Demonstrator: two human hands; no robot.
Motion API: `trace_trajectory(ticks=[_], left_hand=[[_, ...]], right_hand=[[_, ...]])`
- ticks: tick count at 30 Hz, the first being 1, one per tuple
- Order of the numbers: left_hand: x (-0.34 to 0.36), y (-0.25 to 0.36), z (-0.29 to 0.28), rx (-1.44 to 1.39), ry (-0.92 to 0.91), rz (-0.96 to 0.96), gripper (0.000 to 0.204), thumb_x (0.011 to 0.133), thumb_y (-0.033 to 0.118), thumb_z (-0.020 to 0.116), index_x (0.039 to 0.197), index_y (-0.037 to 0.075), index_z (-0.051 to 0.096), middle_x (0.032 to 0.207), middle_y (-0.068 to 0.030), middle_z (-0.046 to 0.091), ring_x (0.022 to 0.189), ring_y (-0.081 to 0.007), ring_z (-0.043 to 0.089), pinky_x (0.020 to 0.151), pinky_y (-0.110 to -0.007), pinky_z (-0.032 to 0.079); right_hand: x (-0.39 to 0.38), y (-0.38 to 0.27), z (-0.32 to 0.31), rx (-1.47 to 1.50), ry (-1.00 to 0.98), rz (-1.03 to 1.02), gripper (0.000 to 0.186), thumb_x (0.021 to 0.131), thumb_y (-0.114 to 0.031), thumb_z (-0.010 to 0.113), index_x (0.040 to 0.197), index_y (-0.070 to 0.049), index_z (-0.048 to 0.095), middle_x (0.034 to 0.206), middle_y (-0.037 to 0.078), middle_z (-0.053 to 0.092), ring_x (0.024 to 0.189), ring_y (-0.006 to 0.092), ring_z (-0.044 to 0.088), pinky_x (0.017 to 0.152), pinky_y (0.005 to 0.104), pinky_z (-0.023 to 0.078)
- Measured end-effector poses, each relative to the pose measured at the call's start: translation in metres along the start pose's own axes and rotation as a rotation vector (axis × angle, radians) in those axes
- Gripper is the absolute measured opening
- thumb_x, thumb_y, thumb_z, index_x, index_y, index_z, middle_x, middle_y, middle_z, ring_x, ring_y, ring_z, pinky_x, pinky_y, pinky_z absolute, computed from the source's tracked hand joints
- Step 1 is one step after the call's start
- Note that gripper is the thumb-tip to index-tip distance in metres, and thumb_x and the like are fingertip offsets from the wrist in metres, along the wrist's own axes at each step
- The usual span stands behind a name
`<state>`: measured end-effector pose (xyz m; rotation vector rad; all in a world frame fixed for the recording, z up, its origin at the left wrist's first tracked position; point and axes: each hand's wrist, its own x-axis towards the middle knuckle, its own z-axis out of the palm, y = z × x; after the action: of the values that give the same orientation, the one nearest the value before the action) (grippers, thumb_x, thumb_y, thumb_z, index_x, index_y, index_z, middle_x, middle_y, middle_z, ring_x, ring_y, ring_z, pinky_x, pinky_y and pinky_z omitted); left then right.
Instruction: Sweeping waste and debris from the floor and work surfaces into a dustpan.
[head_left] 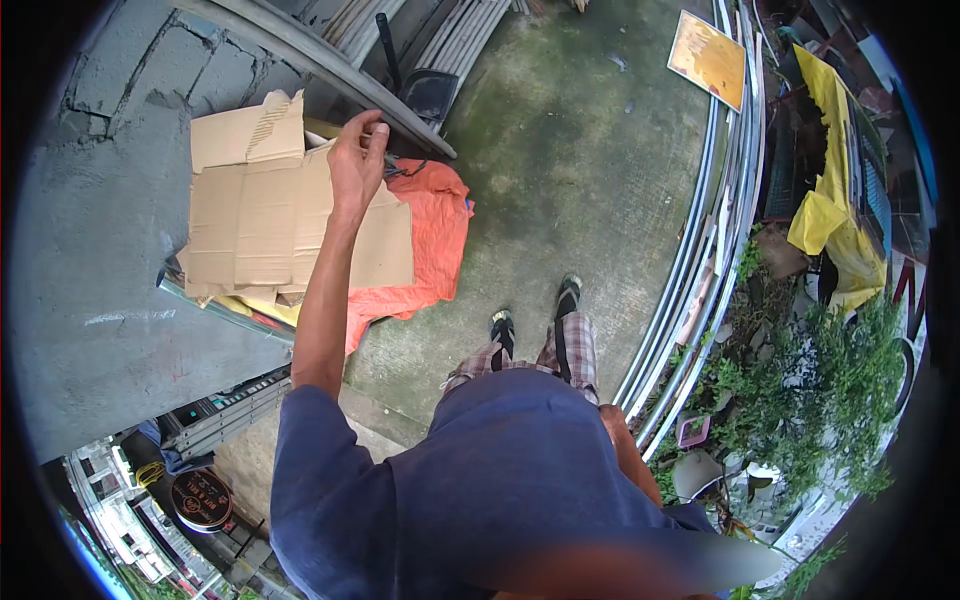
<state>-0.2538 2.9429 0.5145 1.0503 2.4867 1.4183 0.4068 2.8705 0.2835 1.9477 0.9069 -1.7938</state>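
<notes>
My left hand (pixel 358 160) reaches out over a stack of flattened brown cardboard (pixel 265 225) on the left. Its fingers are loosely bent, the thumb stands a little apart, and nothing shows between them. I cannot tell whether it touches the cardboard. An orange plastic sheet (pixel 440 230) spreads out from under the cardboard's right side. My right arm (pixel 630 455) hangs down at my side; its hand is mostly hidden by my dark blue shirt, and the fingers do not show.
Beyond the cardboard lie long pipes (pixel 300 55) and a black dustpan (pixel 430 95). More long metal pipes (pixel 690 270) line the right side, with a stained square board (pixel 707 60) on them. Plants (pixel 800 385) and a yellow sheet (pixel 835 190) stand farther right. A grey wall (pixel 90 270) bounds the left.
</notes>
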Motion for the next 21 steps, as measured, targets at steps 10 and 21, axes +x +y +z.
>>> trace_trajectory(ticks=[10,21], left_hand=[[0.313,-0.116,0.126,0.381,-0.063,-0.240,0.047,0.086,0.036,0.066,0.121,0.005,0.061,0.105,-0.0153,0.069,0.104,-0.0344,0.064,0.091,-0.040,0.048],[0.582,-0.187,0.193,0.306,0.037,-0.549,0.068,0.090,0.060,0.050,0.127,0.003,0.058,0.107,-0.0220,0.065,0.089,-0.0314,0.067,0.062,-0.037,0.057]], right_hand=[[0.119,-0.339,-0.130,-0.029,-0.082,0.136,0.020,0.079,0.000,0.054,0.062,-0.005,0.045,0.059,0.005,0.043,0.044,0.0144,0.040,0.037,0.0293,0.028],[0.278,-0.840,-0.154,0.088,-0.046,-0.248,0.015,0.091,-0.013,0.057,0.099,-0.002,0.059,0.068,0.003,0.052,0.052,0.0106,0.047,0.042,0.0252,0.035]])
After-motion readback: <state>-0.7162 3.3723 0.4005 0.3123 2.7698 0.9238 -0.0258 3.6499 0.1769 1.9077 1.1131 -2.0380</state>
